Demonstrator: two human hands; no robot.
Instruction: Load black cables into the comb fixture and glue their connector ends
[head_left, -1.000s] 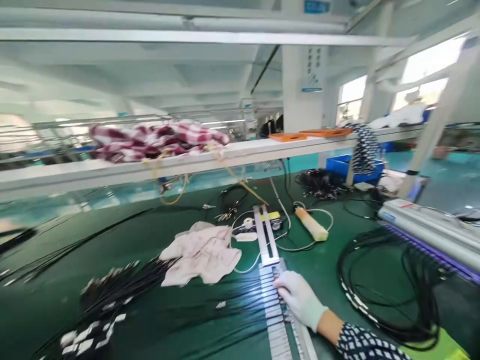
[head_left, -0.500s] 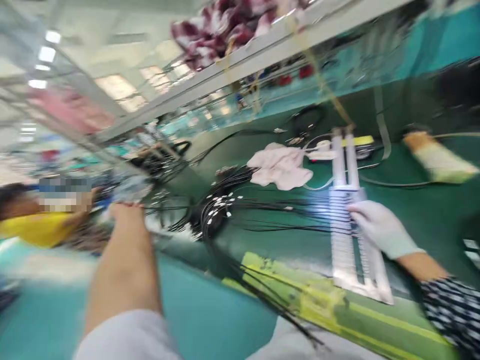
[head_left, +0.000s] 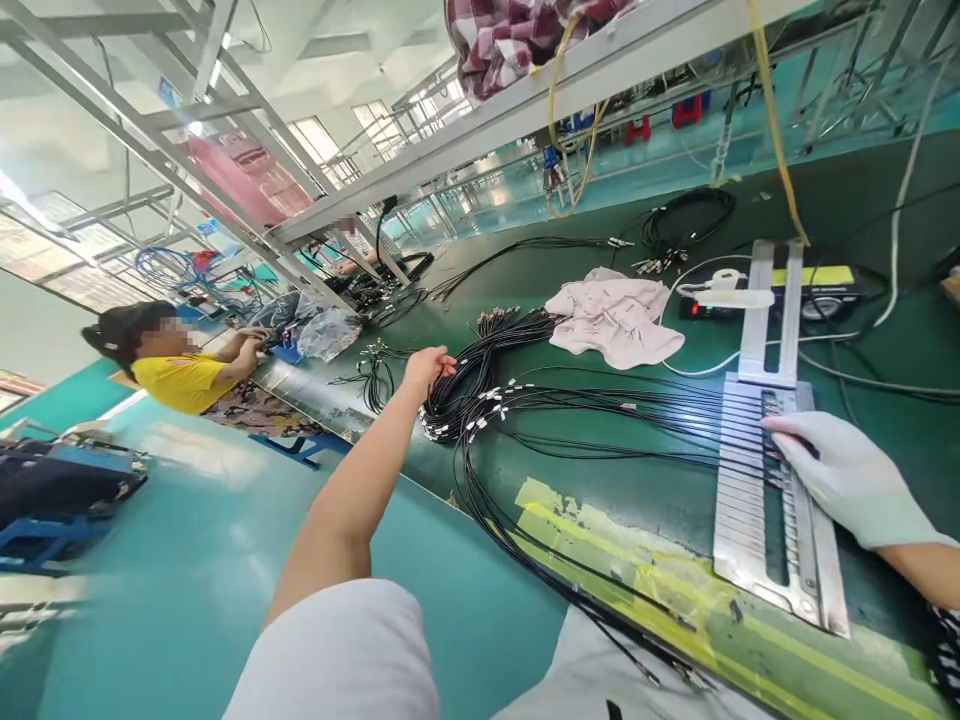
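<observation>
My left hand (head_left: 426, 366) is bare and stretched far out to the left, its fingers curled at the looped end of a bundle of thin black cables (head_left: 480, 385) with white tags. These cables run right across the green table (head_left: 592, 480) into a slotted metal comb fixture (head_left: 761, 490). My right hand (head_left: 844, 475), in a white glove, lies flat on the right part of that fixture, pressing the cable ends in the slots.
A pink cloth (head_left: 615, 320) lies behind the cables. A black and yellow box (head_left: 817, 290) sits beyond the fixture. More cable coils (head_left: 686, 215) lie further back. A checked cloth (head_left: 510, 35) rests on the overhead shelf. A person in yellow (head_left: 180, 365) works at the left.
The view has swung left and steadied. My left arm has come into view and reached the cable bundle. My right hand stays on the fixture.
</observation>
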